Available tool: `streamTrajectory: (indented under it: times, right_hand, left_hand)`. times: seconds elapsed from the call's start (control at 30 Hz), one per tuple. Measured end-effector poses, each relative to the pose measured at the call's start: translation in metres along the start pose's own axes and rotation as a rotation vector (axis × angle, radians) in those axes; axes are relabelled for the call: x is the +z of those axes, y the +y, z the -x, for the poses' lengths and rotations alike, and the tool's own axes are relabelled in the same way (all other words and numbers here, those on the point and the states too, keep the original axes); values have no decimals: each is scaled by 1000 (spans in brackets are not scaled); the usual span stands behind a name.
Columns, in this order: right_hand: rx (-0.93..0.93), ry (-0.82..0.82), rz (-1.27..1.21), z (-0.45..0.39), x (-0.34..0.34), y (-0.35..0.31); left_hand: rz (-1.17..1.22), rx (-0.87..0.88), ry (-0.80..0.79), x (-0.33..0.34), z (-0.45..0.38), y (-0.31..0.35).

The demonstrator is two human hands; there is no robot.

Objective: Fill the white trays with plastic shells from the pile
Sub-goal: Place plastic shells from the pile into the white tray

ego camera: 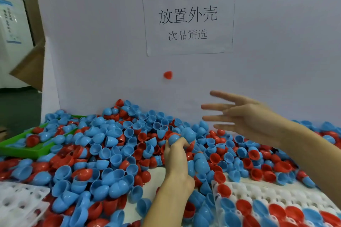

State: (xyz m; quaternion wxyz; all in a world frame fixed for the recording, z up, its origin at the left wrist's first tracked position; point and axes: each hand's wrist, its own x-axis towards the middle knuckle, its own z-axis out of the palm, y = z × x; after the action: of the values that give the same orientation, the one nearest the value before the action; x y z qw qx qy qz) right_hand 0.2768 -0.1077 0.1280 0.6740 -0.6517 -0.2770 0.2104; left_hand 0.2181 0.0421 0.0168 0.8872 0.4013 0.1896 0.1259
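Everywhere across the work surface a deep pile of plastic shells (114, 145) is spread, smooth and glossy, red and blue, each a hollow half-egg cup with a rounded dome and a circular rim. They are heaped against a plain white board (92, 42) at the far side, and their open mouths are turned every way, some up, some sideways, some nested in one another. A small cluster of blue shells (181, 136) is gripped in the curled fingers of the left hand (178, 155) at the middle of the pile, domes facing up and to the far side. The right hand (245, 118) is held above the pile to the right, fingers straight and spread wide toward the left, with nothing in it. A single red shell (168, 75) is seen in the air in front of the board; its facing cannot be told through the blur. At the near right a white tray (273, 192) of moulded round pockets is partly filled: red and blue shells are seated in the nearer rows, while farther pockets stand open. A second white tray (20, 201) of the same moulded form lies at the near left, its pockets mostly bare. At the far left a green tray (24, 150) with a raised rim is half buried, a few shells lying in it. A printed paper sign (188, 18) is fixed to the board above.
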Motion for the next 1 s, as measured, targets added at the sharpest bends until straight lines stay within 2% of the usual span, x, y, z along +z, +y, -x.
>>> streamTrajectory:
  times: [0.1,0.23,0.33,0.43,0.53,0.67,0.83,1.0]
  right_hand:
    - [108,144,357,10,-3,14]
    - [198,95,605,27,0,34]
    - [128,70,642,32,10,45]
    - [12,138,680,30,22,52]
    - [-28,193,765,24,25,57]
    - [-61,148,941,23,24,58]
    - [-117,219,885,25,21,60]
    - [-49,342,565,28,16,69]
  left_hand:
    - [33,-3,-17,0,0,2]
    - [60,-13,-42,3,0,2]
    - [42,-53,-97,3,2,1]
    - [10,-53,-181,5,6,1]
    - [-2,-17,-222,6,8,1]
    - [24,-32,-230,7,11,2]
    - [52,-60,-266,7,14,2]
    - [91,-42,-205,7,11,2]
